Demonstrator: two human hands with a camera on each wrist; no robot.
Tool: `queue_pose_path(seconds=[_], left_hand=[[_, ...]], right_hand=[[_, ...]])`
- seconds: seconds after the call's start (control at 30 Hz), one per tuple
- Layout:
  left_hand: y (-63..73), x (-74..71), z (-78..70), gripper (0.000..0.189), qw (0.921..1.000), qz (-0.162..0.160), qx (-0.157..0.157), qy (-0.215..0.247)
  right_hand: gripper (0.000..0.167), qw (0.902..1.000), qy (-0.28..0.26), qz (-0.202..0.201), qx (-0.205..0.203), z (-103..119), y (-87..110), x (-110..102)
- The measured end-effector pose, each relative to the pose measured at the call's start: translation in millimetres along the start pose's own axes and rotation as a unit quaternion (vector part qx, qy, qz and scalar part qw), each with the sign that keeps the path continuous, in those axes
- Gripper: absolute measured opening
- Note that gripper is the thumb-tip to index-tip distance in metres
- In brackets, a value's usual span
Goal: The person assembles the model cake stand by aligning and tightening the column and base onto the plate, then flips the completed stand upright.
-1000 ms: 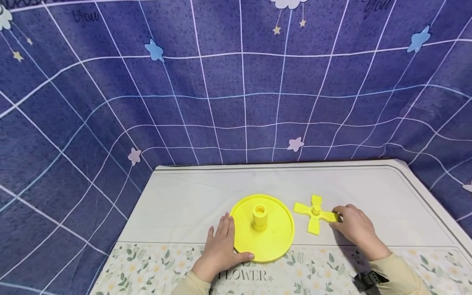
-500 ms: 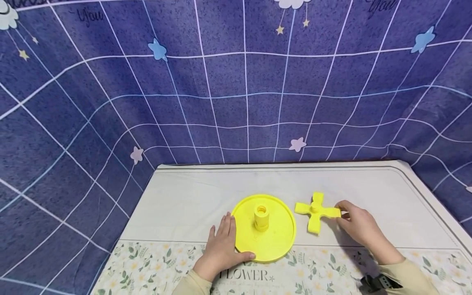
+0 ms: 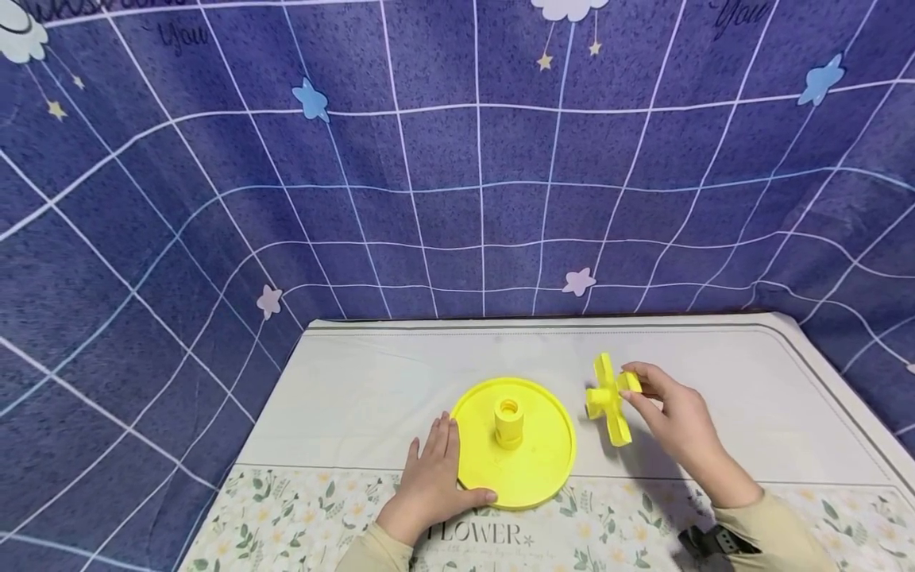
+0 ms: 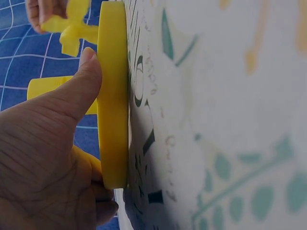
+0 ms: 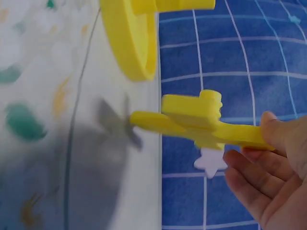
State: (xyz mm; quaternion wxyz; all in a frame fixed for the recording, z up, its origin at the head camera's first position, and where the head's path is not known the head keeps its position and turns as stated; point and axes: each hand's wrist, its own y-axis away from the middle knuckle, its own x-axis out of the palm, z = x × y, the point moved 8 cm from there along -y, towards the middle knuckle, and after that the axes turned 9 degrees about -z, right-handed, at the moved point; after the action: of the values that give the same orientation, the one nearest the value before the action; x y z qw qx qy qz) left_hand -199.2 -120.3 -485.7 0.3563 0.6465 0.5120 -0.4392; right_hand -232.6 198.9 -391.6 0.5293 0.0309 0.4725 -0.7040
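Observation:
A yellow round tray-like base [image 3: 539, 469] with a raised rim lies on the table. From its middle stands a hollow upright post [image 3: 509, 425]. My left hand [image 3: 430, 485] rests against the base's left and near rim, fingers straight and thumb stretched along the near edge. To the right, my right hand [image 3: 679, 417] pinches one arm of a yellow cross-shaped piece [image 3: 610, 401] between thumb and fingers. That cross is raised off the table and tilted on edge, its central stub pointing left toward the post. In the right wrist view the cross [image 5: 192, 120] shows a ridged stub.
The table [image 3: 372, 373] has a white cover with a floral, lettered part [image 3: 286, 516] at the front. A blue gridded curtain [image 3: 429, 214] hangs behind and to the sides. A black wrist device [image 3: 715, 542] sits by the right sleeve.
My right hand has lifted the cross from the table and turned it from flat to on edge, its stub now facing left. The left hand and the base stay put.

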Motion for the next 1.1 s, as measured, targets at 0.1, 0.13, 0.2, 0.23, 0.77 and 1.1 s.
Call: queue_pose_path(seconds=[0.1, 0.13, 0.2, 0.23, 0.77, 1.1], left_hand=[[0.0, -0.2, 0.4, 0.125, 1.0000, -0.001, 0.000, 0.001], [0.0, 0.2, 0.6, 0.125, 1.0000, 0.000, 0.000, -0.001], [-0.1, -0.1, 0.5, 0.125, 1.0000, -0.002, 0.001, 0.001], [-0.2, 0.0, 0.7, 0.126, 1.0000, -0.003, 0.001, 0.000], [-0.2, 2.8, 2.3, 0.127, 1.0000, -0.004, 0.003, -0.007], [1.1, -0.3, 0.1, 0.126, 0.9999, -0.004, 0.005, -0.008]], right_hand=[[0.042, 0.9994, -0.007, -0.024, -0.022, 17, -6.3, 1], [0.043, 0.9992, -0.013, -0.029, -0.026, 23, -8.1, 1], [0.043, 0.9985, -0.024, -0.036, -0.035, 34, -11.2, 3], [0.043, 0.9980, -0.030, -0.040, -0.039, 39, -12.6, 4], [0.038, 0.9735, -0.075, -0.034, -0.213, 117, -18.6, 39], [0.038, 0.9243, 0.014, -0.011, -0.381, 162, 0.7, 61]])
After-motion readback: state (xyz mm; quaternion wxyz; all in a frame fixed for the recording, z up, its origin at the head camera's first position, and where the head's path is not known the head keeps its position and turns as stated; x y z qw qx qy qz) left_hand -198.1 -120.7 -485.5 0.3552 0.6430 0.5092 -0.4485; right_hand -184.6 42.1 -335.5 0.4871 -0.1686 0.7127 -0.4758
